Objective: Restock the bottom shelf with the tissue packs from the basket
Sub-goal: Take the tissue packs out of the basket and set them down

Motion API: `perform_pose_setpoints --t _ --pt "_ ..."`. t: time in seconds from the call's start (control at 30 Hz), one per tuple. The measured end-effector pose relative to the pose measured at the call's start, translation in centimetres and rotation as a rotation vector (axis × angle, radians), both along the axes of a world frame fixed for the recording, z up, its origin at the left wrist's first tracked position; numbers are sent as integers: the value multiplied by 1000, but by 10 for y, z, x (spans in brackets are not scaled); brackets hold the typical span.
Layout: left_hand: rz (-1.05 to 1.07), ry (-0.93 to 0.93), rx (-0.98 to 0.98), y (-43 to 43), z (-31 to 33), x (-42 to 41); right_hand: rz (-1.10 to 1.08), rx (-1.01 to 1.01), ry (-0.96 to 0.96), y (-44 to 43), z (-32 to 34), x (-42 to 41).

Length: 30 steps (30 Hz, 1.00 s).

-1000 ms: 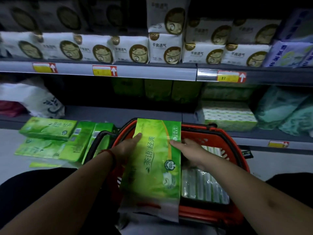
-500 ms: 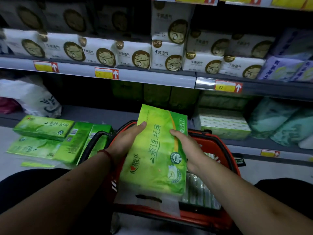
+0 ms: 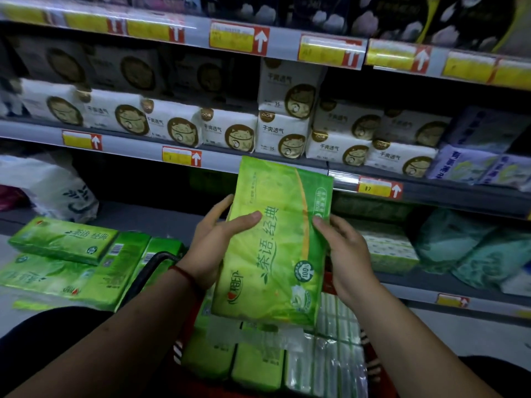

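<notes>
Item: tissue pack (image 3: 275,248), green, film-wrapped, printed face towards the camera.
Location: held upright and slightly tilted above the basket (image 3: 377,374), near the bottom shelf (image 3: 149,219) but not yet on it.
Hold: left hand (image 3: 218,242) grips the left edge, thumb laid across the front and fingers behind. Right hand (image 3: 344,254) clasps the right edge, thumb on the front. Its fingers are hidden and probably wrap the back.
Handling, as judged: light for its bulk and soft enough to give under pressure. The glossy film is likely slippery. The loose plastic flap at the bottom edge is no place to hold. Take it by the two long edges, as it is held now.
Remaining stock: more packs (image 3: 255,360) stand on end in the basket.
Nearby: green packs (image 3: 63,242) lie stacked at near left, below the shelf edge.
</notes>
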<state>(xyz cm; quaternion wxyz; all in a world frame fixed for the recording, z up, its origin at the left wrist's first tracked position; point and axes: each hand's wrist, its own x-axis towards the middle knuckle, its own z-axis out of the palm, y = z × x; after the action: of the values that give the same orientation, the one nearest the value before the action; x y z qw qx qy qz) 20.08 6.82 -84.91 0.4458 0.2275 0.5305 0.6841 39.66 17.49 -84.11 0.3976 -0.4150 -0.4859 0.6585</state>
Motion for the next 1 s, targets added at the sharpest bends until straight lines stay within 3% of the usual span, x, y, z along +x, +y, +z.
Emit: perform_pose_setpoints --t 0.13,0.27,0.33,0.53,0.7,0.83,0.9,1.0 --pt "44 -117 -22 11 6 -9 -66 -5 -16 10 0 4" --pt "-39 -292 1 9 10 -4 352 -317 -38 15 3 15" --pt "-16 -357 17 7 6 -5 435 -351 25 19 3 20" --pt "205 -359 23 0 0 -10 344 -249 40 21 0 17" --pt "196 -400 -8 -9 -3 4 481 -243 -13 16 1 16" --pt "114 -415 -177 -21 -1 17 448 -105 -120 11 4 12" --pt "103 -390 -211 -26 -5 21 403 -196 -82 12 1 13" --pt "250 -376 -229 -27 -5 23 328 -383 -35 19 -14 16"
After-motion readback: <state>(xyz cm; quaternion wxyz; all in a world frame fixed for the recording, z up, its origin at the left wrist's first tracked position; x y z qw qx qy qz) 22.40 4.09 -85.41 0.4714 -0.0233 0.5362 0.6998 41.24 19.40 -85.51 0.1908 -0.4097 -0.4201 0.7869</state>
